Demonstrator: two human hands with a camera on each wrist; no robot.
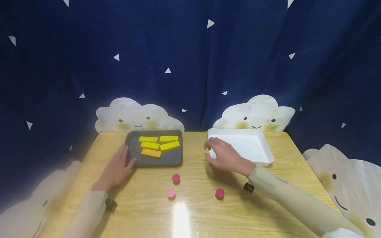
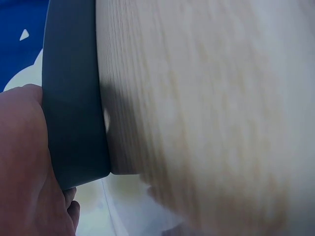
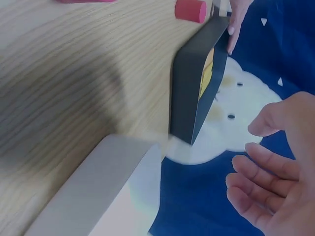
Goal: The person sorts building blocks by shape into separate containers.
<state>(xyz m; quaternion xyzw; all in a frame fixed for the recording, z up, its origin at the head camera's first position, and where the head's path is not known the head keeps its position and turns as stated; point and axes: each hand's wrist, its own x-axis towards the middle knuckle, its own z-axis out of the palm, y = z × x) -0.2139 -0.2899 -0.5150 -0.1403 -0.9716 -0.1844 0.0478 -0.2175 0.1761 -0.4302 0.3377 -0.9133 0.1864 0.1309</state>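
A dark grey tray point(image 1: 174, 160) holds several yellow blocks point(image 1: 150, 145) and an orange-yellow block point(image 1: 151, 153). My left hand point(image 1: 117, 167) rests against the tray's left side, fingers stretched along the wall and thumb at the near left corner. From the left wrist, that hand point(image 2: 24, 162) shows right at the grey wall. Over the left edge of a white tray point(image 1: 247, 145) hovers my right hand point(image 1: 223, 155), fingers loosely bent. Nothing lies between the thumb and fingers of this hand point(image 3: 275, 172) in the right wrist view.
A dark pink cylinder point(image 1: 176, 179), a lighter pink cylinder point(image 1: 171, 194) and a red-pink cylinder point(image 1: 220, 194) stand on the wooden table point(image 1: 143, 211) in front of the trays. A dark blue curtain point(image 1: 190, 49) with cloud shapes hangs behind.
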